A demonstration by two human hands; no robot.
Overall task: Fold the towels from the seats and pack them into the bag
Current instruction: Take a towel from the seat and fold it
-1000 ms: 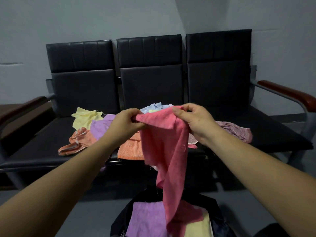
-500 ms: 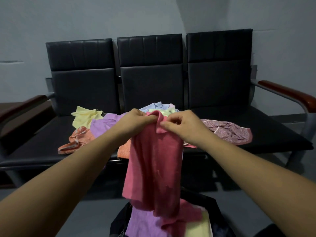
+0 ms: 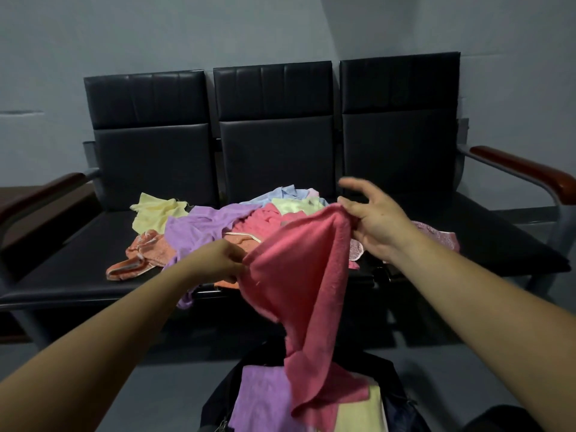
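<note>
**Hands drawn apart since half a second ago; pink towel opened out over the bag**

Both hands sat close together at the top of the cloth half a second ago. They now stand well apart, the left lower and nearer, the right higher and farther right.

Step in hand, as judged: spreading one towel ready for its first fold.

- Left hand (image 3: pixel 218 260): fingers curled, pinching the left edge of the pink towel (image 3: pixel 305 275).
- Right hand (image 3: pixel 378 226): forefinger and thumb stretched out and loose. The towel's upper corner lies against the palm side just below the thumb. Whether the lower fingers clamp it cannot be told from this angle.
- Pink towel: hangs in the air between the hands, in front of the seats (image 3: pixel 62 275). Its lower end trails down onto the contents of the bag (image 3: pixel 218 403).
- Bag: on the floor, near centre, open. A folded purple towel (image 3: pixel 258 394) and a folded yellow towel (image 3: pixel 358 413) lie inside.
- Seats: a loose heap of towels (image 3: pixel 199 229) remains on the left and middle cushions, unfolded.

Task well short of complete.

Next move, as judged: a sure hold on the right corner, the top edge pulled level and taut, and the tail lifted clear of the bag. The trailing end could otherwise drag the packed towels out of order.
</note>
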